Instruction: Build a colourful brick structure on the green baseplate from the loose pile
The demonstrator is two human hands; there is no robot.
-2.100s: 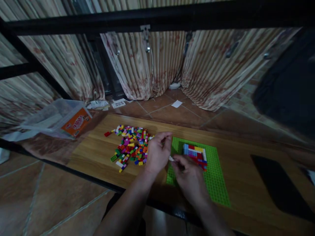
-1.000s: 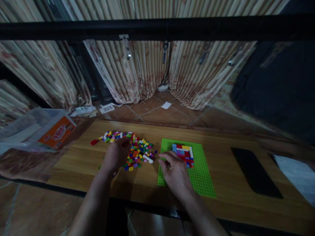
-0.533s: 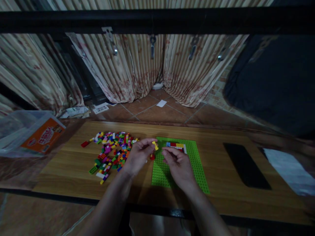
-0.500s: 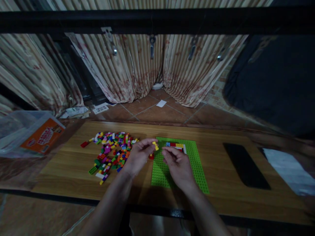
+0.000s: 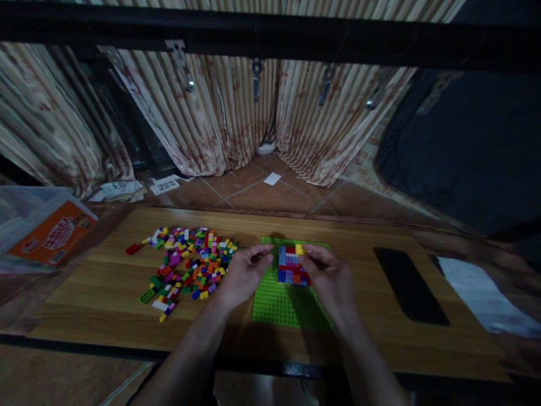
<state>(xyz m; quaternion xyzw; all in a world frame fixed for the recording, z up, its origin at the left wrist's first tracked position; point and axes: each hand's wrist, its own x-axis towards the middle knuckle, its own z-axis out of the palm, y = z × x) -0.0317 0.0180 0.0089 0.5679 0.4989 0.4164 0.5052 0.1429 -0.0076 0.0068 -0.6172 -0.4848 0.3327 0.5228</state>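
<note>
A green baseplate point(image 5: 274, 301) lies on the wooden table point(image 5: 105, 282), with a patch of red, blue and lilac bricks point(image 5: 289, 266) built on its far part. My right hand point(image 5: 329, 276) pinches a small yellow brick point(image 5: 299, 249) at the far right corner of that patch. My left hand point(image 5: 243, 273) rests at the plate's left edge, fingers curled; I cannot make out anything in them. A loose heap of many-coloured bricks point(image 5: 186, 265) spreads over the table to the left of my left hand.
A black flat slab point(image 5: 408, 285) lies on the table right of the plate, a white sheet point(image 5: 477, 287) beyond it. A clear plastic box with an orange label point(image 5: 48, 234) stands far left. Curtains, a black bar and tiled floor lie beyond the table.
The yellow brick went from my left hand to my right, which carried it to the far right corner of the built patch. My left hand dropped to the plate's left edge.
</note>
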